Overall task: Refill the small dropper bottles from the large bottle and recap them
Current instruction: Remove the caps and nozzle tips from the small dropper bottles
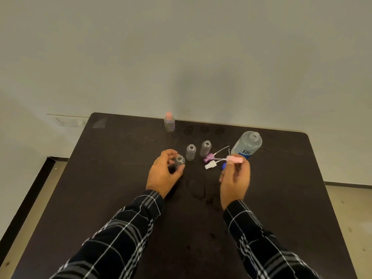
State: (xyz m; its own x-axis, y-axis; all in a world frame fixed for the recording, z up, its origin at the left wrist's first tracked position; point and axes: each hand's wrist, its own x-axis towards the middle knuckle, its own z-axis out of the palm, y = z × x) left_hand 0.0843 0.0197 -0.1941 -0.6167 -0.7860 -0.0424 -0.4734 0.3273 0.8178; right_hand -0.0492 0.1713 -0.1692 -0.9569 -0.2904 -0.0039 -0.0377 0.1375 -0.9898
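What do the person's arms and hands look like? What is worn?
The left sleeve and right sleeve are long, dark cloth checked with white and grey lines, reaching the wrists. The left hand and right hand are bare: no gloves, no ring or watch visible.

Surface (120, 178): dark brown, rounded far corners, faint smudges; a pale shiny patch (99, 123) at its far-left corner.
Wall (181, 47): plain off-white, with a white wall plate (69, 121) low at left.
Skirting (26, 196): black, along the left.
Floor (350, 218): beige.
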